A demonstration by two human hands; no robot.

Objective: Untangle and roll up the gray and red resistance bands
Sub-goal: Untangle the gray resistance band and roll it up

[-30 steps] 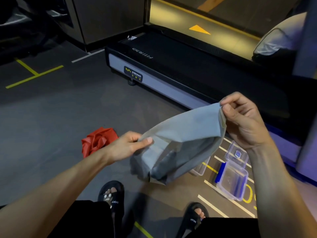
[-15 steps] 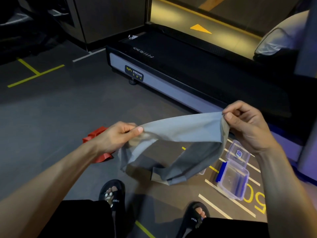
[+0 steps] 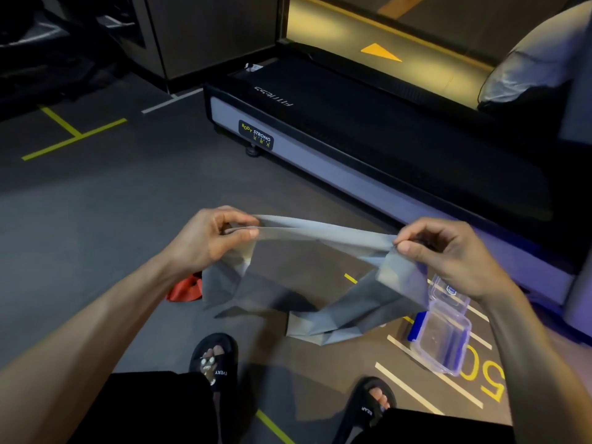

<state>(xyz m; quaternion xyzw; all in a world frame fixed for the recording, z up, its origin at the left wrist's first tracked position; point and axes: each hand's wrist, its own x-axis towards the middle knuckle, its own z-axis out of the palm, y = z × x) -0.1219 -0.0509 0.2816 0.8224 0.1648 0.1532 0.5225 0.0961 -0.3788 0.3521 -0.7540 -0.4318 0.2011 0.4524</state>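
Observation:
The gray resistance band (image 3: 323, 233) is stretched level between both hands above the floor. My left hand (image 3: 211, 238) pinches its left end between thumb and fingers. My right hand (image 3: 448, 251) pinches the right end. Loose folds of the gray band hang below each hand and meet in a creased heap lower down, near the floor. The red resistance band (image 3: 187, 290) lies crumpled on the floor, mostly hidden behind my left forearm and the gray band.
A clear plastic box with a blue latch (image 3: 442, 334) lies open on the floor at the right. A treadmill base (image 3: 320, 161) runs diagonally behind the hands. My two sandalled feet (image 3: 214, 360) are at the bottom. Yellow lines mark the dark floor.
Both hands have drawn apart and levelled, pulling the gray band out from a bunched pouch into a flat strip. My left hand now covers most of the red band.

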